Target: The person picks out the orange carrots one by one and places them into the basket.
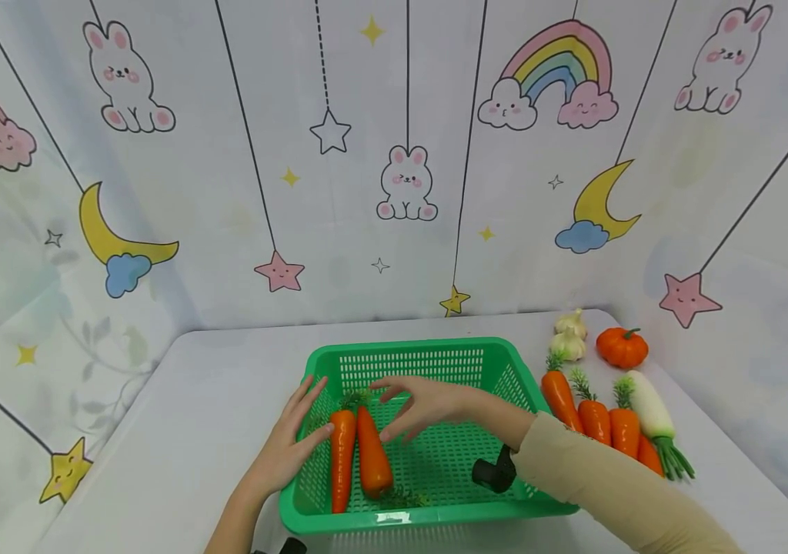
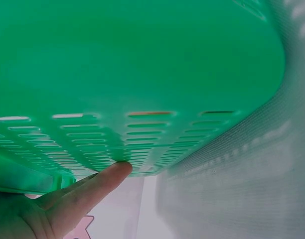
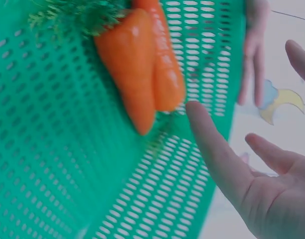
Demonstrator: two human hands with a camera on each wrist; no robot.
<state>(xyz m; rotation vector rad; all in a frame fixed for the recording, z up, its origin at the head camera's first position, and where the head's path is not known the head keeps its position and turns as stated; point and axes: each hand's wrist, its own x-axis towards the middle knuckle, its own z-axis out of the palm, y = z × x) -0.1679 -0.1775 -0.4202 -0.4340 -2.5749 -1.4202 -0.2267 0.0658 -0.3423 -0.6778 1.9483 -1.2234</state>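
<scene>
A green plastic basket stands on the table with two orange carrots side by side at its left end. The slimmer carrot lies along the left wall, the thicker carrot just right of it. My left hand is at the basket's left rim, thumb over the edge; in the left wrist view a straight finger meets the slotted outer wall. Above the thicker carrot hovers my right hand, fingers spread and holding nothing. The right wrist view shows its fingers apart from both carrots.
Right of the basket lie several more carrots, a white radish with green leaves, garlic bulbs and a small orange pumpkin. A patterned curtain hangs behind the white table.
</scene>
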